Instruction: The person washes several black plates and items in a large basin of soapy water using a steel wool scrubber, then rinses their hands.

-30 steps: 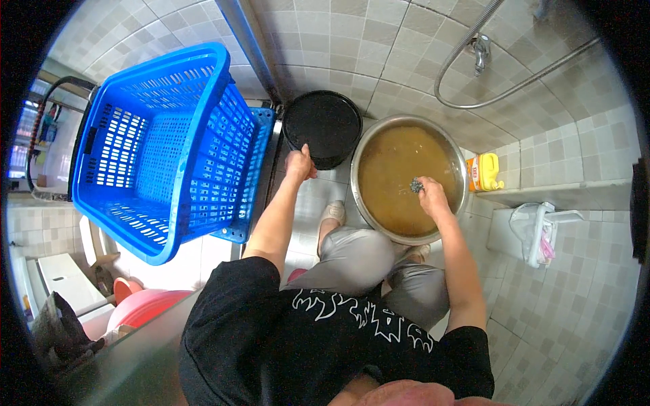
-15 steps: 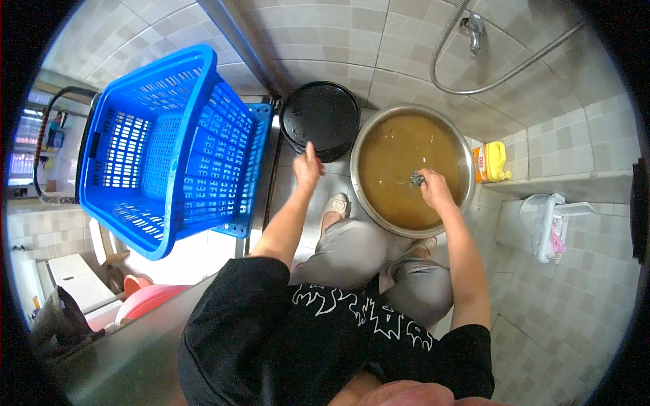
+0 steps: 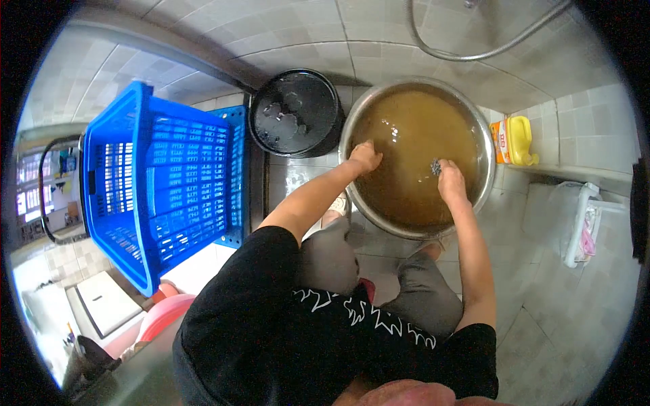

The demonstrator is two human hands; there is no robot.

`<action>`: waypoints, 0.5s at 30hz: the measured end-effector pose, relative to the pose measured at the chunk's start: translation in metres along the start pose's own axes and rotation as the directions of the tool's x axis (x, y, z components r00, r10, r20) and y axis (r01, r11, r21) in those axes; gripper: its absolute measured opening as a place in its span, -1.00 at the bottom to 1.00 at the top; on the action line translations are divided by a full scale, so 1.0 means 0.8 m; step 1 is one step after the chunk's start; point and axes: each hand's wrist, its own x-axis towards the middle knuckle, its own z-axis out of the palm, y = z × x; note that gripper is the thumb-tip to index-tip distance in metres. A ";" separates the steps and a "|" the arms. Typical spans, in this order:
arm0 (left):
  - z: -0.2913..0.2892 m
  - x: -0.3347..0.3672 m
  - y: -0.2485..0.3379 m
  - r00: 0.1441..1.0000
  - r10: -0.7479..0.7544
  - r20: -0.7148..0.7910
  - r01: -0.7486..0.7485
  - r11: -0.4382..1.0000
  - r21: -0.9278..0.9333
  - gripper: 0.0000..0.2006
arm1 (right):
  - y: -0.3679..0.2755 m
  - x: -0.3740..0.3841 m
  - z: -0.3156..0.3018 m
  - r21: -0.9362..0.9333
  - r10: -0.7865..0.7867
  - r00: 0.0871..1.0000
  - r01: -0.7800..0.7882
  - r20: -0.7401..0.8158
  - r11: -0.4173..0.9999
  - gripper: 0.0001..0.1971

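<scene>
Person crouches on the grey tiled floor (image 3: 582, 318) over a wide round steel basin (image 3: 482, 145) full of murky brown water (image 3: 406, 162). Left hand (image 3: 365, 157) sits at the basin's near-left rim, fingers dipped into the water – can't tell how far open it is or whether it has anything, the water's too cloudy. Right hand (image 3: 450, 181) is closed round a small dark scrubber-like wad (image 3: 436, 166) w/ the tip poking up just above the surface, held low so it stays wet. Basin is on the floor between the knees, prob. so both arms reach in easily. Just beside it, to the left, a black round bucket (image 3: 295, 111) w/ some water in it. Further left a big blue plastic laundry basket (image 3: 159, 183) stands tipped on its side – well apart from the hands. A yellow plastic jug (image 3: 521, 140) rests on the tiled ledge touching-close to the basin's right rim.
</scene>
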 end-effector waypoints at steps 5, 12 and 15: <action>0.019 0.046 0.021 0.980 -0.032 0.196 0.018 0.997 0.074 -0.34 | 0.058 0.024 0.016 -0.318 0.089 0.996 -0.080 0.014 0.945 -0.73; 0.046 0.065 0.023 0.985 -0.163 -0.058 0.150 0.971 -0.185 -0.52 | 0.057 0.025 0.103 -0.381 0.098 0.964 0.003 0.246 0.925 -0.65; 0.057 0.073 0.024 0.955 -0.261 -0.138 0.238 0.957 -0.164 -0.58 | 0.053 0.013 0.129 -0.235 -0.096 0.991 0.117 0.098 0.965 -0.67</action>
